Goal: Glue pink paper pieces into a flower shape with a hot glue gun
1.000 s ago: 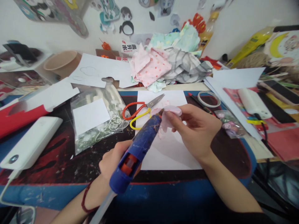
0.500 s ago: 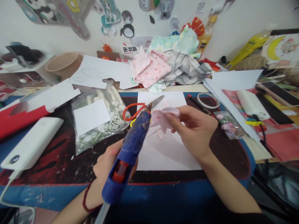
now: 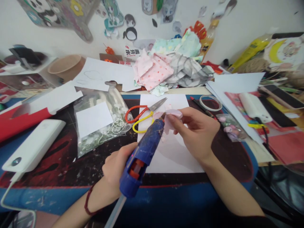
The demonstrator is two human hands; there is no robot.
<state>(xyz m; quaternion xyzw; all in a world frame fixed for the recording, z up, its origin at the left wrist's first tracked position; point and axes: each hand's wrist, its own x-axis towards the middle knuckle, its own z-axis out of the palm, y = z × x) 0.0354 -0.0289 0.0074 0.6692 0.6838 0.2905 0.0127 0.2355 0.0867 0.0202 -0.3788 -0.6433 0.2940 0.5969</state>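
My left hand (image 3: 118,163) is wrapped round a blue hot glue gun (image 3: 149,142), with a clear glue stick (image 3: 115,211) poking out of its back end. The gun's nozzle meets, or nearly meets, a pale pink piece (image 3: 173,113) that looks like cut fabric or paper. My right hand (image 3: 198,131) pinches that piece between thumb and fingers. Below them lies a white sheet of paper (image 3: 177,158). Scissors (image 3: 147,110) with one red and one yellow handle lie open by the sheet's left edge. The gun hides part of the pink piece.
A clear plastic bag (image 3: 95,141) of stringy material and a white power bank (image 3: 33,145) are on the left. Crumpled fabric (image 3: 156,68) is heaped at the back. On the right are a ring of white wire (image 3: 211,103), a small bag of beads (image 3: 231,128) and a white device (image 3: 255,107).
The glue gun has moved right with my left hand, bringing its nozzle to the pink piece. More of the scissors shows now. My right hand has hardly moved.
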